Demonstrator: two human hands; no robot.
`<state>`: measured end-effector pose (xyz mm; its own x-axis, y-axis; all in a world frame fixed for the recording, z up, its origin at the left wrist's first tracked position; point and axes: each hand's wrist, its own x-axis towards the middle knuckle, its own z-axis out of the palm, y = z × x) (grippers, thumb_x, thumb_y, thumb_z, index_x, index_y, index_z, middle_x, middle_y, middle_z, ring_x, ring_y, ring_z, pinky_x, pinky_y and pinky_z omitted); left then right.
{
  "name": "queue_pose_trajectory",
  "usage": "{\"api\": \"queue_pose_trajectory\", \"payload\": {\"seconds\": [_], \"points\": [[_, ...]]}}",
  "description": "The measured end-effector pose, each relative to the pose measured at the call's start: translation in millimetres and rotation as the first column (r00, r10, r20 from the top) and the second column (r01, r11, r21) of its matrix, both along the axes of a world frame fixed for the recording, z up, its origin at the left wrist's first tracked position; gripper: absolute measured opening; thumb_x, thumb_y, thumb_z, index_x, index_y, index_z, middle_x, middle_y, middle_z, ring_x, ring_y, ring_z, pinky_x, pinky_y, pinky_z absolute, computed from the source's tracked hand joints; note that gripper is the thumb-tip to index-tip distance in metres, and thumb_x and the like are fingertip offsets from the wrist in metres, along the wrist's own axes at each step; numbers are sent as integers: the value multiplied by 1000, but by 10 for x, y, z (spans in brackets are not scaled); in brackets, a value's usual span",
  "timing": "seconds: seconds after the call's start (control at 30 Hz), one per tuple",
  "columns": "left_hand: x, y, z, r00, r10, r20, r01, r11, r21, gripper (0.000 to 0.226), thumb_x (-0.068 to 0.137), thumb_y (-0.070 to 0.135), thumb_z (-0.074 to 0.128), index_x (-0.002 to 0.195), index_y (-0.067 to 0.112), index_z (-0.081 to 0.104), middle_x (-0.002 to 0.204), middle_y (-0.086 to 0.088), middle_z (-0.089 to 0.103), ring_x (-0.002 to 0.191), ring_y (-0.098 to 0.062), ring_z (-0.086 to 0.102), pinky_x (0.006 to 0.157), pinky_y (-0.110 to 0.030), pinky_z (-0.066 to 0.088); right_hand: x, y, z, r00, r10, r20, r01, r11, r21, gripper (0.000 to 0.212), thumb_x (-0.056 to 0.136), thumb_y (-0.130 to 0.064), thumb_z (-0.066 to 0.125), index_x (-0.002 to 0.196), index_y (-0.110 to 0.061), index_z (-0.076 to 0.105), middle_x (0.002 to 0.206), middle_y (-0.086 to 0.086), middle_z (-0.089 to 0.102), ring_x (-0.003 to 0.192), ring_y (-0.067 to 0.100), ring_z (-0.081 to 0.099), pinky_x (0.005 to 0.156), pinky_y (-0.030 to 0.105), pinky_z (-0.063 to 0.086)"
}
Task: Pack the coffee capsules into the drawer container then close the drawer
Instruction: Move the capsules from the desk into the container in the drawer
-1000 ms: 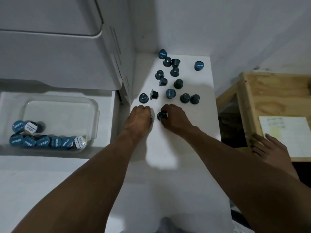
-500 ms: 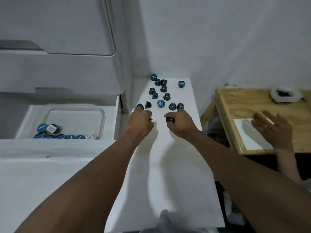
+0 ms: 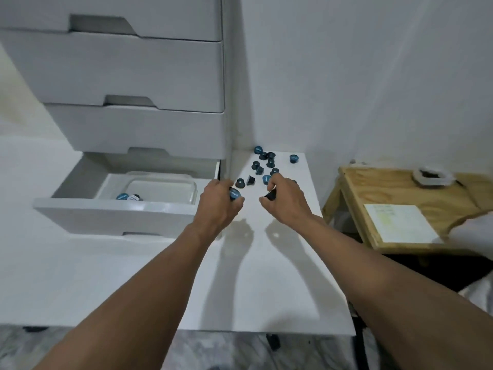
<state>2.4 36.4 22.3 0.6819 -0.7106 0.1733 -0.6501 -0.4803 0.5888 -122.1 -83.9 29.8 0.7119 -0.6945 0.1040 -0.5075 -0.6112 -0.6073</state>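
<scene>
Coffee capsule point(image 3: 234, 194), blue-lidded, is sitting in the left hand's point(image 3: 216, 206) grip just right of the open drawer point(image 3: 117, 212). The right hand point(image 3: 285, 201), apart from it, is pinching a dark capsule point(image 3: 270, 195). Stored capsules point(image 3: 128, 197) are lying in the drawer's clear container point(image 3: 162, 186). Loose capsules point(image 3: 270, 163) are sitting on the white table point(image 3: 266, 276), farther back, right of the drawer.

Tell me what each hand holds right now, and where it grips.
Left hand grips a blue-lidded capsule by its sides; right hand pinches a dark capsule by its body.
</scene>
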Motion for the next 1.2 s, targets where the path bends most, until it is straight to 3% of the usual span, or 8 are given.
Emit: {"api": "queue_pose_trajectory", "payload": {"seconds": [0.1, 0.23, 0.37, 0.5, 0.67, 0.87, 1.03, 1.2], "points": [[135, 274, 123, 1000, 12, -4, -12, 999, -44, 29, 76, 27, 68, 101, 12, 63, 97, -7, 62, 93, -25, 55, 73, -27, 39, 133, 255, 108, 998, -29, 54, 30, 999, -19, 17, 74, -18, 64, 78, -13, 49, 77, 1, 60, 73, 20, 52, 66, 31, 41], [439, 746, 210, 1000, -5, 23, 7, 998, -58, 38, 75, 26, 73, 109, 13, 63, 106, -7, 65, 97, -24, 57, 81, -28, 43, 438, 679, 174, 992, -49, 117, 50, 999, -10, 16, 70, -16, 66, 73, -13, 51, 78, 2, 61, 77, 23, 58, 69, 36, 47], [827, 1300, 281, 999, -25, 23, 26, 998, -65, 44, 72, 25, 77, 113, 15, 64, 110, -4, 66, 100, -22, 60, 88, -30, 46, 822, 1208, 180, 988, -33, 152, 36, 999, -16, 19, 71, -19, 67, 85, -18, 53, 83, -3, 62, 75, 21, 57, 62, 31, 41], [1246, 1797, 315, 998, -46, 31, 48, 996, -71, 48, 70, 25, 79, 114, 18, 64, 109, -5, 66, 97, -21, 62, 89, -33, 51, 1194, 1731, 153, 988, -8, 152, 16, 998, -53, 37, 74, -19, 68, 111, -17, 61, 104, 1, 64, 91, 20, 59, 78, 32, 47], [1603, 2200, 306, 999, 2, -33, -6, 995, -96, 54, 71, 23, 80, 119, 13, 59, 108, -5, 64, 96, -21, 61, 88, -29, 50, 1532, 2148, 91, 994, 24, 111, -18, 998, -59, 39, 75, -15, 68, 114, -13, 62, 109, 6, 62, 98, 21, 59, 85, 28, 45], [1971, 2313, 228, 998, -33, -53, 27, 993, -117, 44, 69, 20, 80, 110, 16, 65, 105, -2, 68, 93, -18, 63, 87, -37, 54, 1901, 2188, 55, 996, 64, 69, -60, 997, -49, 42, 74, -15, 67, 115, -17, 60, 111, 2, 61, 95, 18, 59, 79, 21, 40], [2286, 2192, 197, 997, -30, -71, 21, 992, -122, 46, 72, 18, 79, 114, 14, 64, 107, -3, 68, 93, -17, 63, 87, -32, 53, 2251, 1964, 49, 994, 82, 66, -79, 996, -44, 44, 74, -11, 69, 117, -16, 61, 115, 3, 61, 104, 20, 57, 84, 23, 41], [2672, 1940, 194, 992, -21, -128, 13, 998, -69, 42, 74, 14, 77, 114, 12, 63, 103, -2, 68, 88, -15, 63, 75, -21, 47, 2628, 1651, -29, 992, 111, 56, -110, 994, -23, 41, 71, -4, 65, 111, -14, 65, 108, 4, 63, 100, 19, 56, 75, 17, 33]]}}
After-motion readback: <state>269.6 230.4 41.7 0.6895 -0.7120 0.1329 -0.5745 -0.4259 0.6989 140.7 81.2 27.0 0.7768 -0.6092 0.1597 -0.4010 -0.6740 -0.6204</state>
